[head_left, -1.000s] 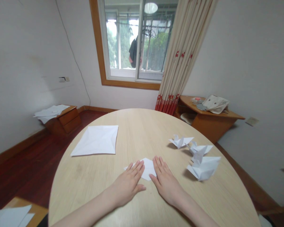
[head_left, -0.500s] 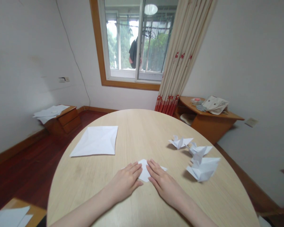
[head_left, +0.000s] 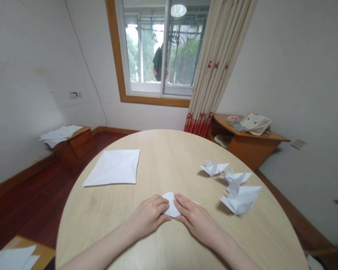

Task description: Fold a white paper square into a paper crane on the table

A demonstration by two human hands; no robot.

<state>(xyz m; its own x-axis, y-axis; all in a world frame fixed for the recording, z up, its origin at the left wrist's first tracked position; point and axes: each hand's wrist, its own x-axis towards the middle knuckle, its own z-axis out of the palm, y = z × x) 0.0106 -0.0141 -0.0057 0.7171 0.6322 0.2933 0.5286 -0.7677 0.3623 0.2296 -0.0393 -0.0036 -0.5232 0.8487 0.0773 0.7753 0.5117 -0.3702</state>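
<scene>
A small folded white paper (head_left: 171, 206) lies on the table in front of me, its middle showing between my two hands. My left hand (head_left: 152, 212) covers its left side, fingers bent over the top and thumb at the near edge. On the other side, my right hand (head_left: 193, 213) grips the paper with fingers together and thumb at the near edge. A pointed white corner sticks out past the right fingers. The paper's outer parts are hidden under both hands.
Three folded paper birds (head_left: 238, 198) stand on the right of the round wooden table (head_left: 169, 157). Larger square white sheets (head_left: 112, 167) lie at the left. Beyond the table are a low cabinet (head_left: 79, 140), a corner desk (head_left: 248, 146) and a curtain (head_left: 211, 75).
My left fingers have curled in more over the paper, and both hands have shifted slightly toward me. The birds and the square sheets stay where they were.
</scene>
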